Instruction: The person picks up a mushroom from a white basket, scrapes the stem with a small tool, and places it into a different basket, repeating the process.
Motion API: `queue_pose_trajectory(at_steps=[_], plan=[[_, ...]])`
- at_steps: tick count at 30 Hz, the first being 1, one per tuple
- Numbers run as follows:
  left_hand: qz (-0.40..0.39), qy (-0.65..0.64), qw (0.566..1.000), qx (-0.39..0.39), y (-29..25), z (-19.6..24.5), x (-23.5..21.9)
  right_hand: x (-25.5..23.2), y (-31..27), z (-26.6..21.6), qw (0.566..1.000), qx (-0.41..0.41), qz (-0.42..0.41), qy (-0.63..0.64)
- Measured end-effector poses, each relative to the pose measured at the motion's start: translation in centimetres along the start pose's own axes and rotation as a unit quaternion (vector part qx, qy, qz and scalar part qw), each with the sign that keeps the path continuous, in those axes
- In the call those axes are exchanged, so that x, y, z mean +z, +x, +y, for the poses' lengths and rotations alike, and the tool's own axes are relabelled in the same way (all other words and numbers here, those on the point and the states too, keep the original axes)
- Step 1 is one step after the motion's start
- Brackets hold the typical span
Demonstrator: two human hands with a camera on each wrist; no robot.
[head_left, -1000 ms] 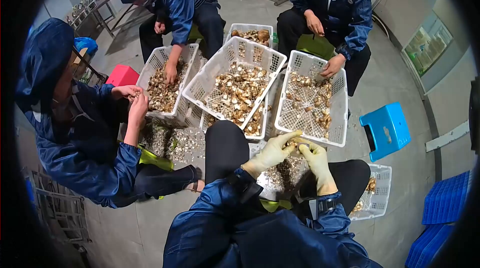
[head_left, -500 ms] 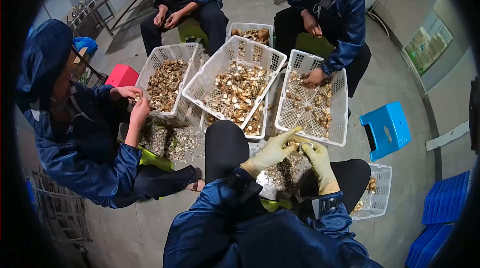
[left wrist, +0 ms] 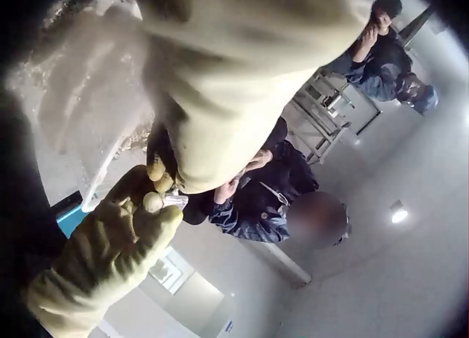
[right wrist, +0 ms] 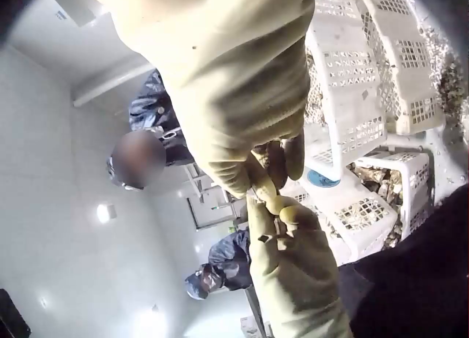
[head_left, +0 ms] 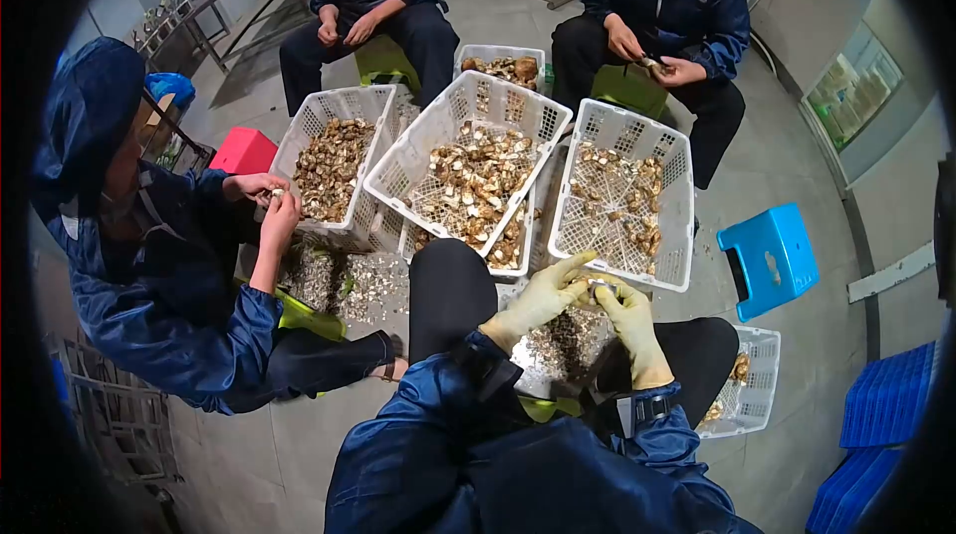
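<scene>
Small brownish piece (head_left: 587,284), apparently mushroom, mostly hidden by gloved fingers; exact shape, tilt unclear. Pinched by left hand (head_left: 541,303), raised above heap of pale trimmings (head_left: 570,343), near white crate (head_left: 622,278). Small shiny sliver (left wrist: 174,201), kind unclear, pinched in right hand (head_left: 632,325), close to piece; contact unclear.

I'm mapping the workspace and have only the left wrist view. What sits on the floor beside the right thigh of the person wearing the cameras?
Observer: A white perforated plastic crate with a few brown pieces in it.
Operator: Anything worn above the right hand?
Observer: Yes, a dark strapped device on the wrist, between the cream-gloved right hand and the shiny blue sleeve.
Operator: Are the crates ahead all side by side?
Observer: No. The middle white crate, holding brown-and-cream mushroom pieces, partly covers a lower white crate.
</scene>
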State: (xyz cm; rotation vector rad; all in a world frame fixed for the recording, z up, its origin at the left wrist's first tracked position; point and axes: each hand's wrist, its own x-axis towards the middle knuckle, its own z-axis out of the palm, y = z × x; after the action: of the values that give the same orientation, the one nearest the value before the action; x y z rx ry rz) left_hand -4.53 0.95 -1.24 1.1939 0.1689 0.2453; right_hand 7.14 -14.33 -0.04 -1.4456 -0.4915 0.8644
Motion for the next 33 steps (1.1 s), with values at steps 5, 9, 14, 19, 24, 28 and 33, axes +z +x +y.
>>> queue_pose_trajectory(at_steps=[5, 9, 14, 19, 24, 28, 33], plan=[[0.014, -0.065, 0.997, -0.034, 0.0, 0.2, 0.2, -0.9, 0.3, 0.4, 0.999, 0.031, 0.004, 0.039], [0.044, -0.053, 0.997, -0.033, 0.1, 0.0, 0.7, 0.5, -0.1, 0.2, 0.999, -0.023, 0.014, -0.041], [0.118, -0.063, 0.986, -0.096, 0.3, -1.4, 0.3, -0.5, 0.5, 0.8, 0.998, 0.034, 0.033, 0.034], [0.135, -0.013, 0.987, -0.087, 0.0, -0.6, 0.9, 0.4, 0.3, 1.1, 0.998, -0.022, 0.051, -0.044], [0.145, -0.028, 0.984, -0.099, 0.0, -1.0, 1.0, -0.3, 0.5, 1.3, 0.998, 0.020, 0.047, -0.029], [0.160, -0.049, 0.979, -0.118, 0.2, -1.3, 1.2, 0.2, 0.4, 1.3, 0.999, 0.001, 0.043, -0.027], [0.136, -0.006, 0.984, -0.116, 0.1, -1.2, 1.5, 0.3, 0.0, 1.0, 0.990, -0.027, 0.071, -0.122]])
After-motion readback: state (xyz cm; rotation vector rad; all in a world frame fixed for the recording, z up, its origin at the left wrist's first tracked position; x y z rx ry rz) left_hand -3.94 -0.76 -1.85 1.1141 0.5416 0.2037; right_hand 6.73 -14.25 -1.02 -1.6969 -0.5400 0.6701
